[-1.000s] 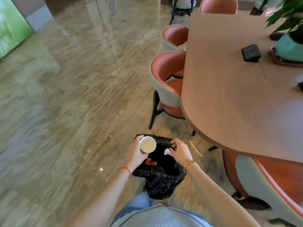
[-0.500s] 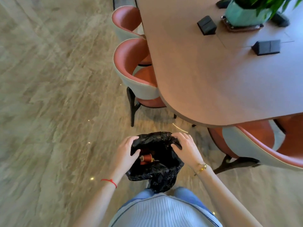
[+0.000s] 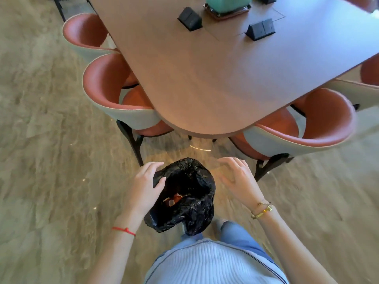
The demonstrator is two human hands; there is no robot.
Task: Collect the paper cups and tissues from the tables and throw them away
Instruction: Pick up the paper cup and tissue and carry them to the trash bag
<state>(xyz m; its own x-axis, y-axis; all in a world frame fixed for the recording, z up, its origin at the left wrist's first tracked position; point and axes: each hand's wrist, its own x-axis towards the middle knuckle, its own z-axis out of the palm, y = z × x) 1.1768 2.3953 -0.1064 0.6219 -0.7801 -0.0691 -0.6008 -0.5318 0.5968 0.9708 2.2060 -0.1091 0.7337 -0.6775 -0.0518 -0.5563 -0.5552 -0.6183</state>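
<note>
A black plastic trash bag [image 3: 190, 193] hangs open in front of my body, over the floor. My left hand [image 3: 143, 187] grips its left rim between thumb and fingers. Orange and pale bits of trash [image 3: 174, 199] show deep inside the bag; a cup inside cannot be made out clearly. My right hand [image 3: 235, 179] hovers just right of the bag, fingers spread and curled, apart from the plastic and holding nothing. No paper cup or tissue shows on the table.
A long brown table [image 3: 215, 78] with a rounded end stands ahead, bearing black wedge-shaped boxes [image 3: 189, 18] and a teal plant pot [image 3: 227, 5]. Orange-and-grey chairs [image 3: 114, 93] are tucked in on the left and another chair [image 3: 303, 128] on the right. Polished stone floor lies all around.
The white cup held over the bag a second ago has gone inside. My right hand has let go of the bag's rim and moved off to the right. The view has swung toward the table end.
</note>
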